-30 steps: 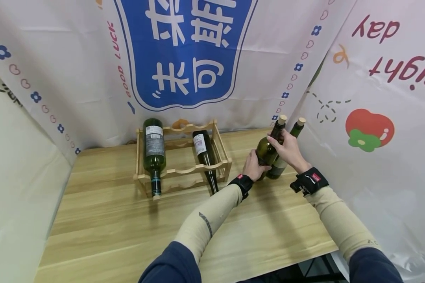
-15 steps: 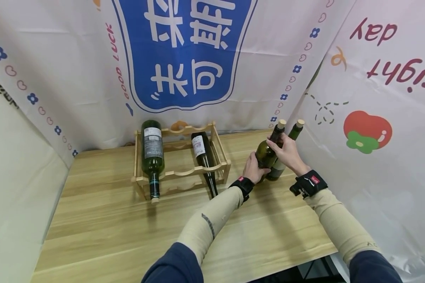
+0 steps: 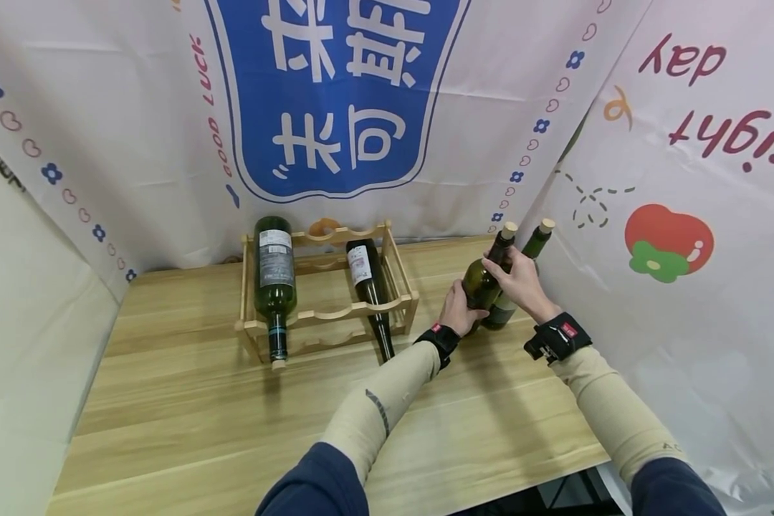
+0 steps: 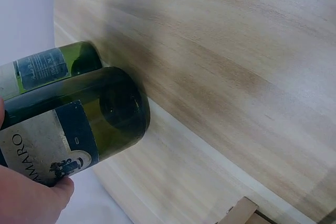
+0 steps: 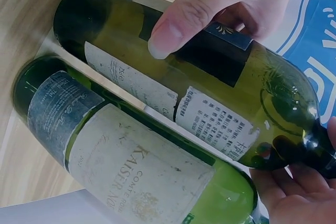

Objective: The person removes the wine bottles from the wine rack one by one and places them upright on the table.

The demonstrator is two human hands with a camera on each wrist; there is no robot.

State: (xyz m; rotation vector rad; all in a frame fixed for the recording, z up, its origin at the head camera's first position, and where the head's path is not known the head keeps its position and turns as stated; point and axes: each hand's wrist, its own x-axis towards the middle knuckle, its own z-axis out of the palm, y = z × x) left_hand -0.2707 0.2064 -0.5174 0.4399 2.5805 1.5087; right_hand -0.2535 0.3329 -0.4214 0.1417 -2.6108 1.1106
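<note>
In the head view, both hands grip one green wine bottle with a cork, slightly tilted, at the right of the table. My left hand wraps its lower body, the thumb across the label in the right wrist view. Higher up, my right hand holds it at the neck and shoulder. Close beside it stands a second green bottle with a pale label, partly hidden behind the right hand in the head view. Left of the hands, a wooden wine rack carries a green bottle and a dark bottle, necks toward me.
The wooden table spreads in front of the rack. A printed white cloth hangs behind it, and another white sheet closes the right side near the standing bottle.
The neck of the held bottle has dipped slightly toward me, and the right hand has come down a little with it. Both hands keep their hold; the racked bottles stay put.
</note>
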